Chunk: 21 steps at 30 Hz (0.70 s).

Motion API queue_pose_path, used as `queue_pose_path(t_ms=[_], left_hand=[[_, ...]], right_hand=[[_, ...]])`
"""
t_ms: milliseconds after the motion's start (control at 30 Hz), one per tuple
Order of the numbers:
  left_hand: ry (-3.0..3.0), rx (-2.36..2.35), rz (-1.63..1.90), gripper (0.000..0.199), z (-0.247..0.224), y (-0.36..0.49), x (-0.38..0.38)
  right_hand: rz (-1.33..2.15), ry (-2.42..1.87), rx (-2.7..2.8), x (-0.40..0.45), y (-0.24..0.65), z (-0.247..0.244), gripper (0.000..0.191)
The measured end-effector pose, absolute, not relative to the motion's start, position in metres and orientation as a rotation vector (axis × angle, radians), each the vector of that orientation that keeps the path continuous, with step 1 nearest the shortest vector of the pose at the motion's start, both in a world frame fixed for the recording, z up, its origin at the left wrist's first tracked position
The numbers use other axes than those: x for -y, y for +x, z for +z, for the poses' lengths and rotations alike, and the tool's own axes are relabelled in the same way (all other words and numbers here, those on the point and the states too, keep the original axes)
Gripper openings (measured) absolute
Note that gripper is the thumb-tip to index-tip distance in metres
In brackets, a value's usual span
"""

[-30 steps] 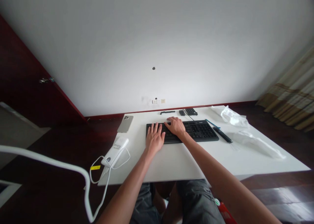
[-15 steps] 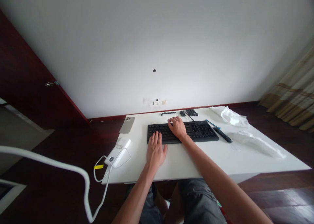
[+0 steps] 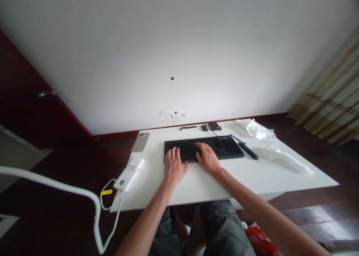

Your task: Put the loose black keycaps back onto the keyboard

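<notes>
A black keyboard (image 3: 227, 147) lies flat on the white table (image 3: 193, 190) in front of me. My left hand (image 3: 174, 164) rests over its left end, fingers stretched on the keys and thumb out to the side. Over the middle of the keyboard, my right hand (image 3: 206, 157) has its fingers bent a little and apart on the keys. Neither hand holds anything. Behind the keyboard lie a strip of black keys (image 3: 188, 128), a small block of keys (image 3: 204, 128) and a larger block (image 3: 214, 126).
A phone (image 3: 140, 142) lies at the left, with a white power strip (image 3: 129, 173) and its cord nearer me. Right of the keyboard lie a black-handled brush (image 3: 248, 150), a thin blue tool (image 3: 238, 139) and crumpled white plastic (image 3: 259, 130). A red bag (image 3: 260, 239) shows below the table.
My right hand has drawn back toward me and slightly right on the keyboard. The left fingers have bent a little. The whole view has shifted slightly.
</notes>
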<state>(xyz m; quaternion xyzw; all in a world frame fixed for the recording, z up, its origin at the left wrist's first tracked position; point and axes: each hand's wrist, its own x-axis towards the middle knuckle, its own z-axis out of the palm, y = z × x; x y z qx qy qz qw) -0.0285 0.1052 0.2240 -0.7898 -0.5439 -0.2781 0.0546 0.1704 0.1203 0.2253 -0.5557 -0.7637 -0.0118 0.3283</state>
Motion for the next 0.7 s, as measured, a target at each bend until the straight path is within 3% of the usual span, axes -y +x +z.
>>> queue_pose_path(t_ms=[200, 700], left_hand=[[-2.397, 1.659, -0.812, 0.051, 0.2224, -0.0308, -0.1030], [-2.392, 1.646, -0.840, 0.047, 0.2226, -0.0298, -0.1035]], right_hand=[[-0.043, -1.472, 2.080, -0.1208, 0.1653, 0.2258, 0.025], [-0.107, -1.465, 2.084, -0.1230, 0.1646, 0.2228, 0.025]])
